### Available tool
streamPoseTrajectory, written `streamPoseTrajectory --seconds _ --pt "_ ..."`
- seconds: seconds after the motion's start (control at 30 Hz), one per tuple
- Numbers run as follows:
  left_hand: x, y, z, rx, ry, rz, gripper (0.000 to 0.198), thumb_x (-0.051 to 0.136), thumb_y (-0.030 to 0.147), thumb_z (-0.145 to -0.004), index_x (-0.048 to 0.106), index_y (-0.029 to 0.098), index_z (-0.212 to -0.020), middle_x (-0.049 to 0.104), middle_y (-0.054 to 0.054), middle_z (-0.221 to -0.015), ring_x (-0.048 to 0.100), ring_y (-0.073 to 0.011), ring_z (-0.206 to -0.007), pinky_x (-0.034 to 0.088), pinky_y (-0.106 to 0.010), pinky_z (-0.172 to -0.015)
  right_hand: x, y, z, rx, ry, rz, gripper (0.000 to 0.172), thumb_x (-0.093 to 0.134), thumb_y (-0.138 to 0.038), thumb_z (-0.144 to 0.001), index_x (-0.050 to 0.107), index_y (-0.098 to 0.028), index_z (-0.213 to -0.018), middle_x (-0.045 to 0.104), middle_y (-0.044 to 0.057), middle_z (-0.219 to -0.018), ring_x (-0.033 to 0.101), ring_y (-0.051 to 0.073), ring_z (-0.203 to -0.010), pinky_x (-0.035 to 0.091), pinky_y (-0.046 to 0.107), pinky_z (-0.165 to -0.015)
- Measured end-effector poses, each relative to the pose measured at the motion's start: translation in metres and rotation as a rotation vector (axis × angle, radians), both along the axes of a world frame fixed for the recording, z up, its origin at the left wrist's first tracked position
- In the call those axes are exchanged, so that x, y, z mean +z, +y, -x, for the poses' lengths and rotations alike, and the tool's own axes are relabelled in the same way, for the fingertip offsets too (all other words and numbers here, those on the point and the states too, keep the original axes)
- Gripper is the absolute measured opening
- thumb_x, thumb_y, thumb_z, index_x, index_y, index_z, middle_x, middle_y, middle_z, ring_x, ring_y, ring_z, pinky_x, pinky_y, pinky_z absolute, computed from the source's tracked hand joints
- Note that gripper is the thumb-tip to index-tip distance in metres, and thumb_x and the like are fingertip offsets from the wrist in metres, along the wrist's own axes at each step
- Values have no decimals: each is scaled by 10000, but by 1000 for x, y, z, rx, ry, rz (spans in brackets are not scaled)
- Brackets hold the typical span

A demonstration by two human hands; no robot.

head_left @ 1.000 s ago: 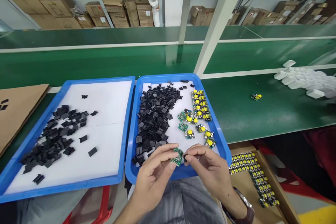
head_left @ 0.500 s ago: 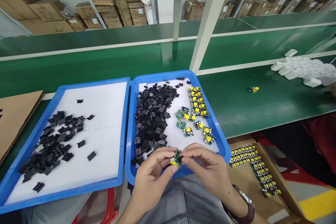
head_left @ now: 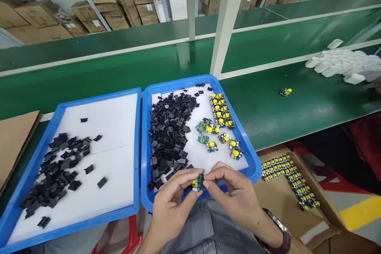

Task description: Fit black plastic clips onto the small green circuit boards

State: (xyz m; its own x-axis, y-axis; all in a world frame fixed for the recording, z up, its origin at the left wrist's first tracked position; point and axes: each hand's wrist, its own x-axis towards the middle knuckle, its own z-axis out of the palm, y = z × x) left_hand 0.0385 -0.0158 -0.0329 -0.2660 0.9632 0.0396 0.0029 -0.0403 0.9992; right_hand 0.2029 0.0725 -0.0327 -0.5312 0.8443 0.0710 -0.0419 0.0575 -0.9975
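Note:
My left hand [head_left: 175, 202] pinches a small green circuit board [head_left: 199, 183] with a yellow part on its left side, over the near edge of the blue tray [head_left: 144, 147]. Thumb and forefinger of my right hand [head_left: 235, 194] close on a small black piece [head_left: 203, 179] against the board's right face. Beyond my hands, a heap of black folded pieces [head_left: 168, 127] fills the tray's left side. Loose boards [head_left: 212, 147] lie at its middle and right, and a block of boards in rows [head_left: 222, 111] stands at the back right.
A second blue tray [head_left: 137, 154] with black pieces is at left, beside cardboard [head_left: 18, 143]. A carton [head_left: 330, 202] with rows of boards stands low at right. White housings [head_left: 345, 63] and one board [head_left: 285, 92] lie on the green bench [head_left: 256, 115]. A post [head_left: 224, 24] rises behind.
The board between my hands has turned slightly, showing more of its green face. The camera view has shifted a little, so the background sits higher and more to the left.

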Motion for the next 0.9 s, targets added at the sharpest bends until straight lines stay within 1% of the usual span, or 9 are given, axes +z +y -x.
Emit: streamPoseTrajectory --seconds 0.27,0.4,0.5,0.6,0.67,0.73,0.9 --pt "-2 3 3 11 195 -80 446 730 33 -898 766 321 -1236 797 -58 -1206 757 -218 -1136 625 -360 -1031 2 1 -4 46 -97 -127 117 645 -148 -979 713 -242 -992 642 -15 -830 607 126 -730 499 252 -668" --pt "-5 3 3 21 244 -110 448 724 21 -893 768 308 -1235 801 -65 -1196 759 -227 -1136 628 -388 -1032 2 2 -3 56 -124 -86 92 640 -183 -981 710 -232 -947 630 -9 -806 601 141 -716 504 270 -656" --pt "-5 1 4 20 250 -124 448 713 19 -898 767 309 -1236 802 -64 -1196 757 -233 -1141 625 -408 -1037 0 2 -2 45 -133 -53 77 646 -210 -980 713 -231 -948 634 -1 -806 605 152 -711 515 280 -650" --pt "-3 1 3 26 221 -103 434 720 31 -899 768 309 -1230 799 -64 -1193 761 -232 -1124 637 -385 -1006 -2 2 -2 55 -127 -66 77 640 -209 -985 708 -232 -958 634 6 -814 599 156 -713 508 283 -641" --pt "-1 1 1 28 192 -69 419 724 42 -903 765 304 -1227 793 -69 -1192 765 -229 -1103 647 -360 -972 -2 2 -3 88 -117 -77 86 631 -198 -989 705 -232 -962 636 8 -820 596 155 -715 500 285 -645" --pt "0 2 0 30 188 -61 417 723 40 -905 759 299 -1230 787 -71 -1199 763 -228 -1104 645 -357 -970 -2 3 -4 107 -107 -69 89 627 -191 -990 701 -231 -964 636 7 -828 598 154 -723 498 284 -654" --pt "-5 1 2 25 296 -175 481 692 -14 -897 743 294 -1263 783 -69 -1226 737 -231 -1155 611 -419 -1044 -3 2 -1 76 -118 -16 90 625 -185 -984 694 -228 -945 618 0 -823 587 154 -726 488 282 -653"
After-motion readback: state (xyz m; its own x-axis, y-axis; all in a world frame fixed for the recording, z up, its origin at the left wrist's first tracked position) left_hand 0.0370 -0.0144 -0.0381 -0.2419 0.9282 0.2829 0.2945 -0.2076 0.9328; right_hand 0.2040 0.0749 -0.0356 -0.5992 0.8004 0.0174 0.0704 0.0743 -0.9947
